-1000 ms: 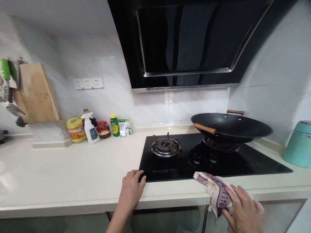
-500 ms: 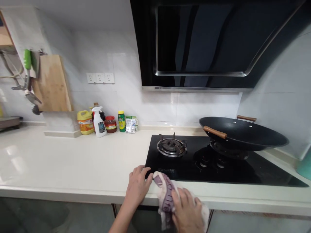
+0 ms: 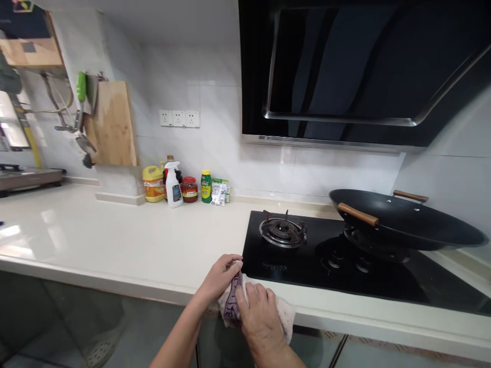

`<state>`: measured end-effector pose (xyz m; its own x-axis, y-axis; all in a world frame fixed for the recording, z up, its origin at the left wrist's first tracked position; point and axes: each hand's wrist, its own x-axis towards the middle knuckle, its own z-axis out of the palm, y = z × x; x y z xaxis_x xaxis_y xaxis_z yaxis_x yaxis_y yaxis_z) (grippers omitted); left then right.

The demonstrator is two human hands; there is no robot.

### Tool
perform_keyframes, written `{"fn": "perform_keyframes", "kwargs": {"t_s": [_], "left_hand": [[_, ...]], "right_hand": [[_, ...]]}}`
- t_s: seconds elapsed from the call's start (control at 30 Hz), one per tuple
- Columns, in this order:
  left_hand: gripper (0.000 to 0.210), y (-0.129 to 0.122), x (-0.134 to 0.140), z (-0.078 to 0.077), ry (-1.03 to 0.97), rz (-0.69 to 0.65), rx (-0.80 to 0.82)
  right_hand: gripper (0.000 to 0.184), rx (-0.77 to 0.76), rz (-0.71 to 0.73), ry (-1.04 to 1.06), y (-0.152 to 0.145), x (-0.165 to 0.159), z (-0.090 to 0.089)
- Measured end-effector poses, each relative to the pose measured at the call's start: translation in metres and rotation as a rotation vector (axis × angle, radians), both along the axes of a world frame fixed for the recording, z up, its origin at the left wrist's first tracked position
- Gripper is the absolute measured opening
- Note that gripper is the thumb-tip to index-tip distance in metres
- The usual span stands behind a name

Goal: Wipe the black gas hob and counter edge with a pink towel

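Note:
A white cloth with a purple patterned band [image 3: 232, 301] hangs bunched over the counter's front edge, just below the hob's near left corner. My right hand [image 3: 263, 318] grips its middle from above, fingers curled into the fabric. At the cloth's upper end, my left hand [image 3: 219, 278] is closed on it, with the fingertips beside the corner of the black glass hob [image 3: 291, 266]. Part of the cloth is hidden beneath both hands.
On the hob stand a bare burner [image 3: 283, 231] and, to its right, a large wok [image 3: 406, 217] with wooden handles. A spray bottle [image 3: 174, 186], yellow jug [image 3: 153, 184], red-lidded jar [image 3: 190, 190] and green bottle [image 3: 206, 187] line the wall. The range hood [image 3: 337, 76] overhangs the hob.
My right hand has brought the cloth leftward, up against my left hand. My left hand has gone from resting at the hob's corner to holding the cloth's end. The view has turned left.

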<state>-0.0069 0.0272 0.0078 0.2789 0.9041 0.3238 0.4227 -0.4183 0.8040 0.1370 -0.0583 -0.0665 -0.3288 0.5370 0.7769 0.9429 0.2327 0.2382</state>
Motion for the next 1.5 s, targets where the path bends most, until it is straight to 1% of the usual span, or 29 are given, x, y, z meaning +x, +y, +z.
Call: {"fn": "perform_keyframes", "kwargs": {"t_s": [0.07,0.13,0.2,0.27,0.37,0.43,0.47,0.53,0.6,0.7,0.83,0.9,0.97,1.03,1.1,1.2,1.27,1.33,1.43,1.5], "left_hand": [[0.035,0.005,-0.012,-0.001,0.106,0.058,0.116],[0.033,0.011,-0.025,-0.005,0.208,0.146,0.25],[0.031,0.016,-0.036,-0.009,0.271,0.209,0.327],[0.03,0.018,-0.043,-0.013,0.287,0.224,0.337],[0.031,0.016,-0.046,-0.013,0.257,0.204,0.296],[0.031,0.014,-0.045,-0.012,0.209,0.201,0.243],[0.032,0.013,-0.044,-0.012,0.174,0.205,0.209],[0.035,0.013,-0.044,-0.012,0.093,0.212,0.14],[0.038,0.013,-0.045,-0.013,0.032,0.21,0.092],[0.04,0.014,-0.046,-0.015,0.008,0.195,0.08],[0.041,0.017,-0.049,-0.015,-0.024,0.175,0.085],[0.042,0.02,-0.053,-0.013,-0.077,0.16,0.054],[0.044,0.023,-0.057,-0.011,-0.138,0.152,0.018],[0.047,0.024,-0.06,-0.01,-0.17,0.156,-0.001],[0.047,0.024,-0.059,-0.011,-0.148,0.167,0.016],[0.042,0.022,-0.055,-0.015,-0.025,0.178,0.115],[0.038,0.021,-0.053,-0.018,0.069,0.181,0.195],[0.036,0.02,-0.051,-0.018,0.137,0.176,0.234],[0.037,0.019,-0.051,-0.017,0.179,0.179,0.236],[0.038,0.018,-0.051,-0.016,0.191,0.183,0.232]], "right_hand": [[0.054,0.005,0.024,-0.013,-0.006,0.012,-0.002],[0.062,-0.022,0.051,-0.016,-0.013,0.03,-0.005],[0.065,-0.054,0.068,0.003,-0.02,0.055,-0.011],[0.062,-0.065,0.038,0.042,-0.029,0.084,-0.018],[0.06,-0.07,-0.041,0.033,-0.04,0.122,-0.029],[0.059,-0.044,-0.05,0.057,-0.043,0.134,-0.036],[0.058,-0.03,-0.057,0.088,-0.043,0.134,-0.039],[0.055,-0.005,-0.086,0.166,-0.039,0.124,-0.042],[0.051,-0.007,-0.109,0.201,-0.031,0.102,-0.042],[0.045,-0.015,-0.056,0.166,-0.015,0.049,-0.033],[0.036,0.054,0.056,0.095,0.012,-0.033,-0.013],[0.028,0.018,0.09,0.055,0.023,-0.064,-0.003],[0.026,-0.058,0.102,0.034,0.03,-0.081,0.006],[0.03,-0.129,0.121,0.017,0.029,-0.081,0.013],[0.039,-0.175,0.147,0.007,0.022,-0.068,0.019],[0.056,-0.216,0.151,0.035,0.008,-0.032,0.022],[0.068,-0.258,0.142,0.068,-0.002,-0.001,0.019],[0.078,-0.312,0.126,0.108,-0.011,0.032,0.014],[0.083,-0.403,0.063,0.176,-0.028,0.079,0.01],[0.082,-0.475,0.024,0.232,-0.039,0.106,0.015]]}}
